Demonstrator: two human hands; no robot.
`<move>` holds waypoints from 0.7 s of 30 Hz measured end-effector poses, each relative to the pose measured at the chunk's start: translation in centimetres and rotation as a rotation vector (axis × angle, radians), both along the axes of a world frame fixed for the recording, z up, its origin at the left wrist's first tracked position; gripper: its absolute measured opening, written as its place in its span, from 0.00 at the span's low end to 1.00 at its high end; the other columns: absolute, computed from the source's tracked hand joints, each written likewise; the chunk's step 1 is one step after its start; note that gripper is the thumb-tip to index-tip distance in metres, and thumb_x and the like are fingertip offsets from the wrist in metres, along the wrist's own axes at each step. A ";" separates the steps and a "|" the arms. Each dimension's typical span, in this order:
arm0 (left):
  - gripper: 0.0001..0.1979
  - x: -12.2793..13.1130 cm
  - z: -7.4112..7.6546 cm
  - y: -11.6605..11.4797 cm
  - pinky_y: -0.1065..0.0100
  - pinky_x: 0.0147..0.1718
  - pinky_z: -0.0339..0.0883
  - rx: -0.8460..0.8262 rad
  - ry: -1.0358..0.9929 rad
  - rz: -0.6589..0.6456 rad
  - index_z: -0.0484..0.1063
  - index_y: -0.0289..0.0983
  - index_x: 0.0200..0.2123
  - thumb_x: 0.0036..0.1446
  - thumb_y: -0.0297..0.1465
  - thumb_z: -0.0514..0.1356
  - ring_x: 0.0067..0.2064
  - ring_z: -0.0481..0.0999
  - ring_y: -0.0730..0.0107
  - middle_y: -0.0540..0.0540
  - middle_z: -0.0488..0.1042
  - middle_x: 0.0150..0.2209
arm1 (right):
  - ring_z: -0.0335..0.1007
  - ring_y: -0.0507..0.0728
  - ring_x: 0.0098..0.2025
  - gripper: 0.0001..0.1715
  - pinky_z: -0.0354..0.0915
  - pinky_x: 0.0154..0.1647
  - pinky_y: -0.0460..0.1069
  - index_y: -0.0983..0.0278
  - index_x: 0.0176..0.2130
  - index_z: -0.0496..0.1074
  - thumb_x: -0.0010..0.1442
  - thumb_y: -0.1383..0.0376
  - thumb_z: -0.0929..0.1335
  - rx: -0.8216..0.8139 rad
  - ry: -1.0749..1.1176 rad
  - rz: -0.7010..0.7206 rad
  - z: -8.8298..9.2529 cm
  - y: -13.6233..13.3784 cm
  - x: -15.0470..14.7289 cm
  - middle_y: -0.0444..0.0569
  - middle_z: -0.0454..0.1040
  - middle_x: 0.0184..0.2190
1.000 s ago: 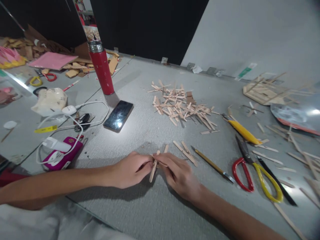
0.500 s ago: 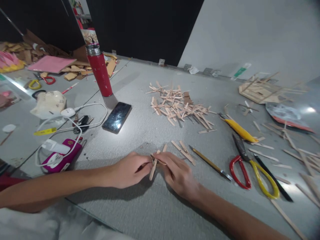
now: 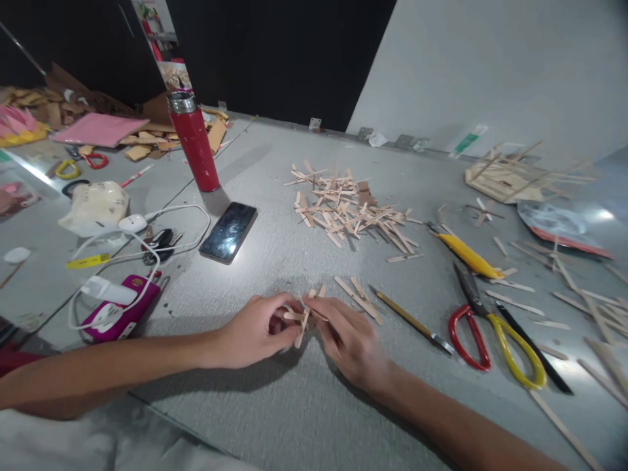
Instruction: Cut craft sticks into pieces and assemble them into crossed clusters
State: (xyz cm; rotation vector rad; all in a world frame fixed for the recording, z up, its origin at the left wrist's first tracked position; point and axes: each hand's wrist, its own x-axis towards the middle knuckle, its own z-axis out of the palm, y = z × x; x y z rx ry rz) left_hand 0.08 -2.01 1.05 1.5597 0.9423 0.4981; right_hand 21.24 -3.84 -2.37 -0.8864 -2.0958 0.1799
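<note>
Close in front of me, my left hand (image 3: 258,330) and my right hand (image 3: 348,340) meet over a small piece made of crossed wooden craft sticks (image 3: 304,320). The fingers of each hand are closed on it, left on one side and right on the other. My fingers partly cover the joint where the sticks cross. Just beyond my right hand lie a few loose craft sticks (image 3: 360,299) and a brown-handled craft knife or brush-like tool (image 3: 409,319). Farther off is a loose pile of craft sticks (image 3: 343,203).
Scissors with red and yellow handles (image 3: 483,327), a yellow box cutter (image 3: 468,254) and scattered sticks lie at right, near a stick-built frame (image 3: 510,180). On the left are a phone (image 3: 229,232), a red bottle (image 3: 195,144), a purple power strip (image 3: 127,307) and a white cable (image 3: 189,245).
My left thumb and fingers have spread slightly around the sticks, and a short light stick end now shows between them. My right hand has hardly moved.
</note>
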 end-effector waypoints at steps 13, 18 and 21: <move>0.09 0.4 -1.3 -0.2 0.77 0.16 0.65 -0.154 -0.083 0.070 0.70 0.35 0.39 0.60 0.34 0.65 0.23 0.76 0.72 0.51 0.74 0.26 | 0.80 0.56 0.32 0.21 0.76 0.32 0.47 0.65 0.60 0.73 0.75 0.71 0.59 -0.001 -0.124 0.029 -0.5 -0.2 0.3 0.52 0.82 0.34; 0.08 0.2 -0.7 0.0 0.77 0.17 0.67 -0.218 -0.110 0.018 0.71 0.34 0.38 0.60 0.33 0.64 0.24 0.77 0.73 0.50 0.75 0.29 | 0.75 0.53 0.25 0.19 0.70 0.27 0.46 0.65 0.56 0.73 0.77 0.68 0.57 -0.022 -0.117 0.063 -0.2 -0.2 0.4 0.48 0.79 0.28; 0.08 0.1 -0.4 0.3 0.77 0.17 0.67 -0.233 -0.105 -0.029 0.72 0.34 0.39 0.59 0.32 0.65 0.24 0.77 0.74 0.50 0.75 0.30 | 0.77 0.53 0.25 0.17 0.70 0.27 0.45 0.64 0.58 0.70 0.78 0.68 0.58 -0.006 -0.111 0.073 -0.1 0.0 0.1 0.47 0.80 0.29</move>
